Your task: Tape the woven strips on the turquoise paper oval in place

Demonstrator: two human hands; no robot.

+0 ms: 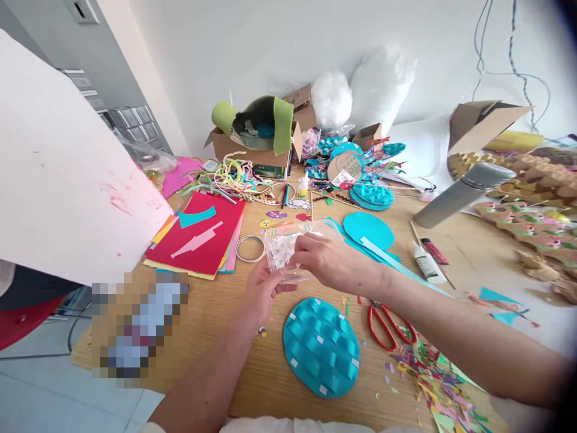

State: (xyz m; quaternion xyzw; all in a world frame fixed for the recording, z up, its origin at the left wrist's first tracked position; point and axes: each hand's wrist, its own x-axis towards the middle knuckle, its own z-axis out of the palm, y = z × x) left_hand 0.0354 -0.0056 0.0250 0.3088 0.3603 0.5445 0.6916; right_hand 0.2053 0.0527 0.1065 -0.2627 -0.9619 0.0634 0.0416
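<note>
My left hand (267,287) grips the lower edge of a clear plastic bag (298,276) filled with small white pieces (283,248). My right hand (318,255) is at the bag's right side with its fingers curled and pinched together; what lies between the fingertips is hidden. Below the hands, a round turquoise woven paper disc (321,349) lies flat on the table, with several small white squares stuck on it. Red-handled scissors (391,328) lie to the right of the disc, under my right forearm. A roll of tape (250,248) rests just left of the bag.
Red paper sheets (202,240) are stacked at left, beside a large white board (67,162). Turquoise circles (368,230), a glue bottle (428,263) and a grey flask (464,195) stand or lie to the right. Colourful paper scraps (435,379) cover the near right; boxes line the back.
</note>
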